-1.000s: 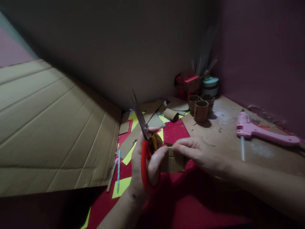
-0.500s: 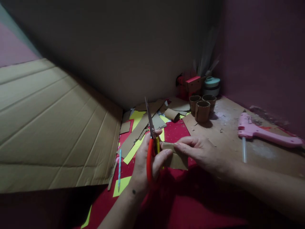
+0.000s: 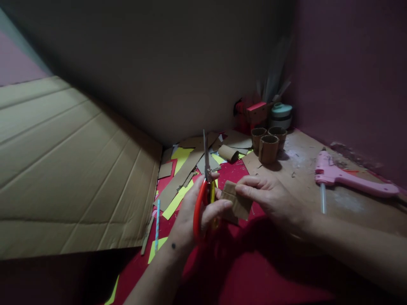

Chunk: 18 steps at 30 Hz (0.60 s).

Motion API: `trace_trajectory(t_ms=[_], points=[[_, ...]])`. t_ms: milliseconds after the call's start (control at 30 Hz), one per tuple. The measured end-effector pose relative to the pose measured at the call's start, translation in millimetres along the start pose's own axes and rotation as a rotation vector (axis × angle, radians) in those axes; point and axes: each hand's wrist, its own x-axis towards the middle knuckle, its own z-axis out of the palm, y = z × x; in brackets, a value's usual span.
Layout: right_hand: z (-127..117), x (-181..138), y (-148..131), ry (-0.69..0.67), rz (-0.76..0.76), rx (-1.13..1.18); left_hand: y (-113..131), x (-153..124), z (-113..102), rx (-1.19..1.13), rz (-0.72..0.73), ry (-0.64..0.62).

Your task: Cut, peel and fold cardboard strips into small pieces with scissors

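My left hand [image 3: 199, 209] is closed around scissors [image 3: 206, 159] with red and yellow handles, their blades together and pointing away from me. Its thumb also presses on small cardboard at the left edge. Between the thumb and fingers of my right hand [image 3: 270, 195] is a small creased cardboard piece [image 3: 240, 204], tilted. Under it shows the corner of another brown cardboard layer [image 3: 229, 217]; whether the two are joined I cannot tell. The hands are close together over the red table surface [image 3: 229, 262].
A big cardboard sheet [image 3: 76, 178] leans in from the left. Cardboard strips [image 3: 179, 180], yellow paper [image 3: 178, 201] and a light-blue pencil [image 3: 157, 224] lie beside my left hand. Several cardboard cups [image 3: 269, 150] stand behind; a pink glue gun [image 3: 349, 178] lies right, near a lidded pot [image 3: 281, 114].
The cardboard piece has turned and tilted in my right hand, showing a lower layer. The scissors have swung more upright and shifted slightly right. The view has moved a little.
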Motion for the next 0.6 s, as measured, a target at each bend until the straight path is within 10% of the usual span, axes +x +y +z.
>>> trace_trajectory(t_ms=[600], points=[[6.1, 3.1, 2.7, -0.179, 0.067, 0.332, 1.2, -2.4, 10.3, 0.104, 0.193, 0.189]])
